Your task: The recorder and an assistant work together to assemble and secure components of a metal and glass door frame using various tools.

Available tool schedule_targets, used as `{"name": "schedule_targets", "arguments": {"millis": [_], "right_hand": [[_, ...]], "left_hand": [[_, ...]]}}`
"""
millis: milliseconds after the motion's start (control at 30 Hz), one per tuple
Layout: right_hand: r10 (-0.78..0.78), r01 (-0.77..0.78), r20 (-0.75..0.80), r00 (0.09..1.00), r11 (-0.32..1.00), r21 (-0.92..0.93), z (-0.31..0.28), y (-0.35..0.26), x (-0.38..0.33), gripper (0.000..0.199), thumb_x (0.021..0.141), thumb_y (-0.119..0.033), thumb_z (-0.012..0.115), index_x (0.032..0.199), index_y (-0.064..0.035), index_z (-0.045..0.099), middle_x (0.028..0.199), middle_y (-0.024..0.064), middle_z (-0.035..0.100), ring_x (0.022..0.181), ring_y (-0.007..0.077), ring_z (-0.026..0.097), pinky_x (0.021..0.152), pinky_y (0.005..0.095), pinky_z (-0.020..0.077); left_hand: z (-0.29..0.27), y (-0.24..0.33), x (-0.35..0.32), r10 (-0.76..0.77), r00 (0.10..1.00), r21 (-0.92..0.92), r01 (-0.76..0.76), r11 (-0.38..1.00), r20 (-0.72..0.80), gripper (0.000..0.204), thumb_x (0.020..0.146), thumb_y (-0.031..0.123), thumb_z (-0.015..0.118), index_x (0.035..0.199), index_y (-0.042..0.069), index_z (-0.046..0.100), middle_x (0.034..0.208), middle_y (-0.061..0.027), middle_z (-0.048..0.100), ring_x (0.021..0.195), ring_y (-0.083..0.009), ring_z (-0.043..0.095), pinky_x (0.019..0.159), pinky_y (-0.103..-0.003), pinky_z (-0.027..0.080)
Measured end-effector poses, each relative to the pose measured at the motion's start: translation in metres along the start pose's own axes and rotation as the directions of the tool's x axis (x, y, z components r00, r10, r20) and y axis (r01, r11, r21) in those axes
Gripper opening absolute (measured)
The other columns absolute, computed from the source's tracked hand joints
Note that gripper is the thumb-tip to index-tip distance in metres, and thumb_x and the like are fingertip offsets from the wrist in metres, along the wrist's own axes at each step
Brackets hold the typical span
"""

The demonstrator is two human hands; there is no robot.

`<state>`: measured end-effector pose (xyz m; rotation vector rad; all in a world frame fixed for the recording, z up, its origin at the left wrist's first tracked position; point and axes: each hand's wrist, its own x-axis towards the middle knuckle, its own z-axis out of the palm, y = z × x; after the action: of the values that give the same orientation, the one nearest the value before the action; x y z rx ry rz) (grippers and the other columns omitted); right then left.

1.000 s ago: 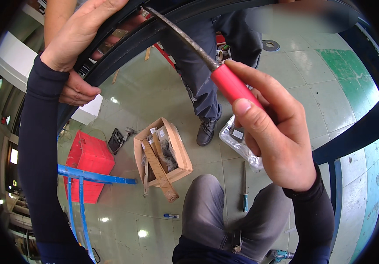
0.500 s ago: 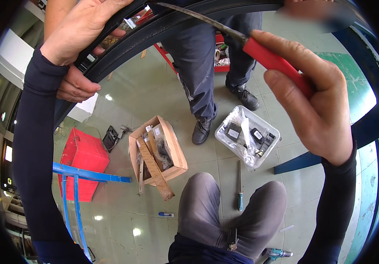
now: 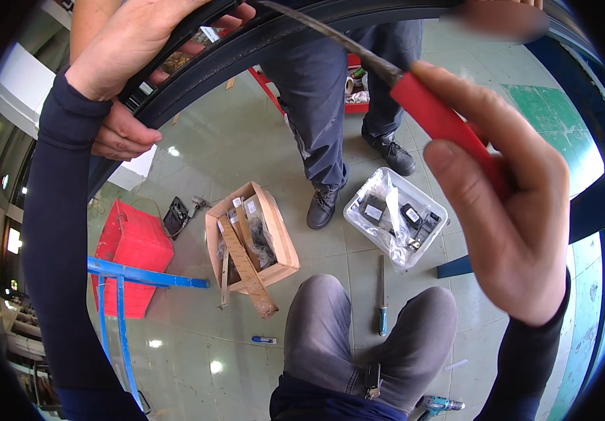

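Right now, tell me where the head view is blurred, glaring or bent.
Head view: a blurred patch sits at the top edge; ceiling-light glare spots dot the glossy floor; fisheye bends the black rim and darkens the corners; the red-handled file is sharp.

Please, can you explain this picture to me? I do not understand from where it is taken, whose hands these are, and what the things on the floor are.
The picture comes from a wide fisheye camera worn on a person's head, looking down, so straight edges bend. The grey knees at the bottom are the person's own.

The left hand grips a curved black rim held up in front of the camera. The right hand holds a tool with a red handle and a long metal blade that points toward the rim. A second hand under the rim and the standing legs belong to other people.

On the floor lie a cardboard box of parts, a clear plastic tray, a red box, a blue metal frame and a blue-handled tool.
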<state>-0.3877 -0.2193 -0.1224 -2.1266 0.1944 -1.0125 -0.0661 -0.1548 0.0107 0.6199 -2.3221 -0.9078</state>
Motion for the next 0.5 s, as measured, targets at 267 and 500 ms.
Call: {"name": "schedule_targets", "arguments": {"millis": [267, 500], "right_hand": [[0.181, -0.169, -0.056, 0.982, 0.97, 0.175, 0.007, -0.009, -0.008, 0.038, 0.096, -0.023, 0.062, 0.13, -0.0071, 0.061, 0.103, 0.0143, 0.063, 0.07, 0.0107, 0.057, 0.058, 0.0218, 0.0417], [0.048, -0.045, -0.005, 0.999, 0.969, 0.242, 0.009, 0.014, -0.006, 0.039, 0.096, -0.026, 0.062, 0.131, -0.0082, 0.061, 0.103, 0.0156, 0.064, 0.07, 0.0127, 0.059, 0.058, 0.0209, 0.0439]], "left_hand": [[0.056, 0.056, 0.033, -0.605, 0.359, 0.183, 0.925, 0.334, -0.71, 0.045, 0.105, 0.04, 0.042, 0.106, 0.001, 0.065, 0.1, -0.0063, 0.07, 0.089, -0.0102, 0.063, 0.079, -0.023, 0.049], [0.065, 0.056, 0.04, -0.555, 0.495, 0.362, 0.868, 0.339, -0.668, 0.045, 0.105, 0.04, 0.042, 0.104, 0.0, 0.064, 0.099, -0.0058, 0.07, 0.09, -0.0097, 0.062, 0.08, -0.023, 0.049]]}}
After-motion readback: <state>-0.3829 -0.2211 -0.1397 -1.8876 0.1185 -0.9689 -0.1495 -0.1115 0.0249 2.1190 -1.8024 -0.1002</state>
